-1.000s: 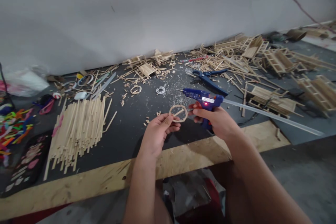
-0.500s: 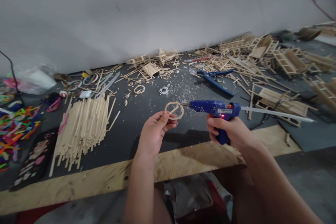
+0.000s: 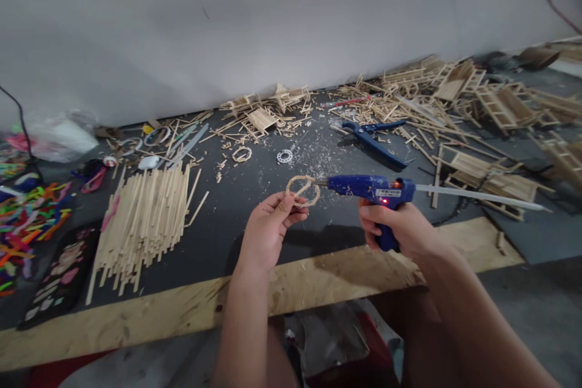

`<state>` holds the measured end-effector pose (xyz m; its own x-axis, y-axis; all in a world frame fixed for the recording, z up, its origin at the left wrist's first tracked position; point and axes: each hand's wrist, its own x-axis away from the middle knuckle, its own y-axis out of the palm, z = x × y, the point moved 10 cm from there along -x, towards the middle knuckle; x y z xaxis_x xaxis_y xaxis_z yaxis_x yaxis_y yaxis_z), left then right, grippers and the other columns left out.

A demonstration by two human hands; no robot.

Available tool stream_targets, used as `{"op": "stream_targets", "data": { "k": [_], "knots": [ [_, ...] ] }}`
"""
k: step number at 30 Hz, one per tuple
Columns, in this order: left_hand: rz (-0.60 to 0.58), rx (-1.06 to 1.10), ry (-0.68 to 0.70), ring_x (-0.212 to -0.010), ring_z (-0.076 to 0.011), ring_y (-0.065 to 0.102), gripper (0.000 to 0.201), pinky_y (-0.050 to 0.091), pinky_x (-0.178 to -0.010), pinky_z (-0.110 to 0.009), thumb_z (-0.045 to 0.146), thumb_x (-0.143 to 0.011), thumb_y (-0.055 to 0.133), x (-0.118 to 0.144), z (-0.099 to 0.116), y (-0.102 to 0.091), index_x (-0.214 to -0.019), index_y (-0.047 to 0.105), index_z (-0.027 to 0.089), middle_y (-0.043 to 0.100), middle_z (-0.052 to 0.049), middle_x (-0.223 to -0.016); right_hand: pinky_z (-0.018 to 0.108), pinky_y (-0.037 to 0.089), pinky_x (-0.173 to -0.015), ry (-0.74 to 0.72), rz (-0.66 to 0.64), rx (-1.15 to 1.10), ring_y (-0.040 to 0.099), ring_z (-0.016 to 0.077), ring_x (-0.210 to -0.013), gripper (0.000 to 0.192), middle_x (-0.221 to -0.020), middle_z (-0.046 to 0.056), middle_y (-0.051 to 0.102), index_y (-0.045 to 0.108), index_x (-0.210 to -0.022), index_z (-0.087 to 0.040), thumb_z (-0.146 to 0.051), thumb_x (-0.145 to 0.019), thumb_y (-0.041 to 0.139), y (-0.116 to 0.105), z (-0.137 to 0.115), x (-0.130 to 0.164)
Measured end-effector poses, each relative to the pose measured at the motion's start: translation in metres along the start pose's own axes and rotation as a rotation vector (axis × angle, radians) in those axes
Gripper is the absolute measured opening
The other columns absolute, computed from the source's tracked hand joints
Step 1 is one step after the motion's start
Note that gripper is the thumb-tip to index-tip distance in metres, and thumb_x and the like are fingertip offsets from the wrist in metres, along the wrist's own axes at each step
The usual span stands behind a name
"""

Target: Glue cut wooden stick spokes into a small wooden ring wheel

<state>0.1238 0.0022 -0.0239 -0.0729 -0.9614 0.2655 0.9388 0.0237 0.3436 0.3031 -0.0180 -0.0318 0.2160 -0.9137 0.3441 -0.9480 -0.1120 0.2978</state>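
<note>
Between its thumb and fingers my left hand (image 3: 271,224) pinches a small wooden ring (image 3: 291,185) made of short stick pieces, with a stick across its middle. My right hand (image 3: 391,224) is wrapped round the handle of a blue glue gun (image 3: 359,184), whose red light glows. The gun's metal nozzle points left and reaches the ring's upper right part; whether it touches cannot be made out. A long clear glue stick (image 3: 477,196) juts from the gun's back. Beyond the ring, a white perforated disc (image 3: 284,156) and another wooden ring (image 3: 241,154) lie on the dark tabletop (image 3: 213,242).
Left of my hands lies a pile of wooden sticks (image 3: 143,224), with a dark patterned phone case (image 3: 63,273) and colourful strips (image 3: 31,224) beside it. Blue cutters (image 3: 375,142) lie behind the gun. Small wooden chair-like frames (image 3: 491,173) and loose sticks crowd the right and back.
The glue gun's nozzle has shifted slightly left, from beside the ring to over its upper right part. My left hand keeps its pinch on the ring.
</note>
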Motion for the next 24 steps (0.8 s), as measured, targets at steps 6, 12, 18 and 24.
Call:
{"op": "stream_targets", "data": {
  "k": [6,12,18,24],
  "knots": [
    [-0.002,0.004,0.004,-0.065,-0.0094,0.061,0.016,0.051,-0.065,-0.021,0.029,-0.075,0.065,-0.001,0.0,-0.001,-0.075,0.065,0.013,0.065,-0.003,-0.078,0.025,0.039,-0.033,0.014,-0.013,-0.004,0.045,0.0103,-0.033,0.018,-0.044,-0.006,0.04,0.052,-0.06,-0.017,-0.026,-0.068,0.065,0.001,0.002,-0.001],
    [-0.015,0.014,0.015,-0.066,-0.0096,0.062,0.016,0.052,-0.064,-0.02,0.028,-0.076,0.064,-0.001,0.0,0.001,-0.076,0.066,0.012,0.065,-0.003,-0.077,0.025,0.04,-0.033,0.0,-0.01,-0.008,0.043,0.0094,-0.033,0.017,-0.044,-0.007,0.039,0.052,-0.062,-0.016,-0.025,-0.069,0.065,-0.001,0.002,-0.002],
    [0.018,0.032,0.04,-0.066,-0.0096,0.062,0.015,0.052,-0.064,-0.02,0.027,-0.076,0.064,-0.003,0.002,-0.002,-0.075,0.065,0.012,0.066,-0.002,-0.075,0.023,0.038,-0.033,0.059,-0.058,0.011,0.044,0.0088,-0.033,0.018,-0.045,-0.006,0.041,0.053,-0.061,-0.015,-0.025,-0.069,0.065,0.001,0.008,0.001],
    [0.082,0.053,0.059,-0.067,-0.0097,0.062,0.016,0.052,-0.065,-0.02,0.028,-0.075,0.065,-0.004,0.001,-0.011,-0.077,0.064,0.012,0.066,-0.003,-0.075,0.02,0.037,-0.03,-0.079,0.062,-0.155,0.046,0.0087,-0.04,0.02,-0.054,-0.001,0.054,0.053,-0.062,-0.016,-0.028,-0.069,0.068,-0.017,-0.017,-0.008]
  ]
}}
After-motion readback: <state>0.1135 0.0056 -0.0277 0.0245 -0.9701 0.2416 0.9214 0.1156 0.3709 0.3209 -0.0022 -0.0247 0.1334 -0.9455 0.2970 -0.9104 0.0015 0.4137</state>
